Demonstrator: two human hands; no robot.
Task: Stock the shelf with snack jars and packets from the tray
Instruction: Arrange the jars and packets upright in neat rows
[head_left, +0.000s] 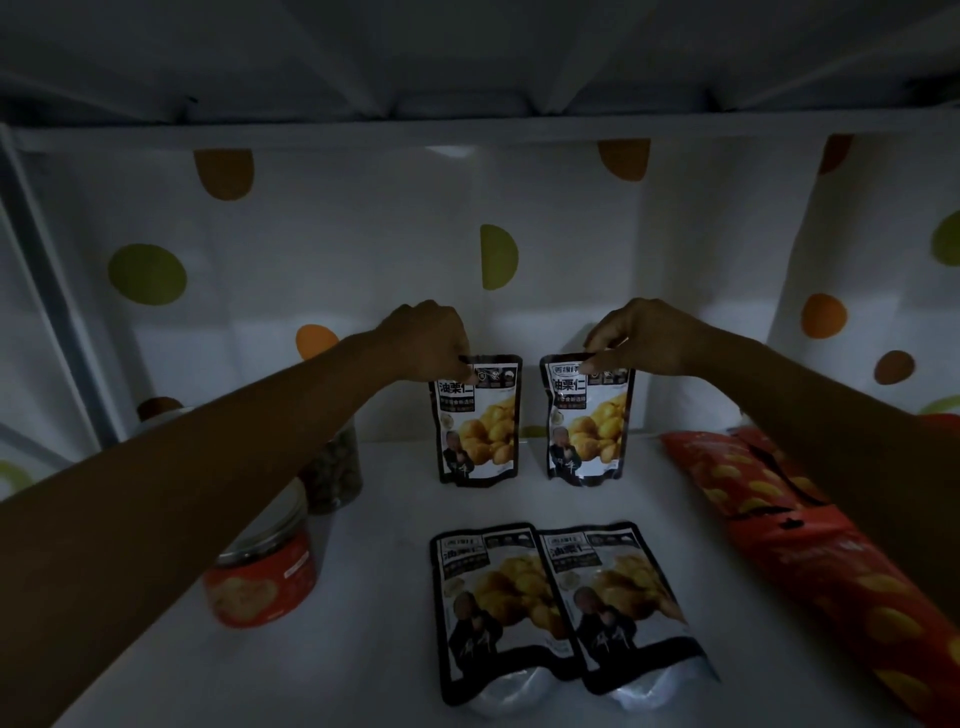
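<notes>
Nearest you, two flat packets lie face up on the white shelf (374, 571). The left flat packet (493, 608) and the right flat packet (618, 603) are side by side with their edges meeting, and the dim light blurs their print.

To the left stands a red jar (260, 577); your left forearm hides its upper left part. Behind it a clear jar (335, 467) of dark contents shows only its lower half under the same arm.

To the right a long red bag (810, 561) lies flat. Your right forearm crosses its far end, and the frame edge cuts off its near end.

Further back, your left hand (426, 338) pinches the top left corner of the left upright packet (480, 421), fingers curled over the edge. Your right hand (644, 338) pinches the top edge of the right upright packet (589, 421) between thumb and fingers. Both packets stand upright on the shelf, just apart, facing you.

Behind them hangs a white dotted sheet (363, 234); whether the packets touch it cannot be told.
</notes>
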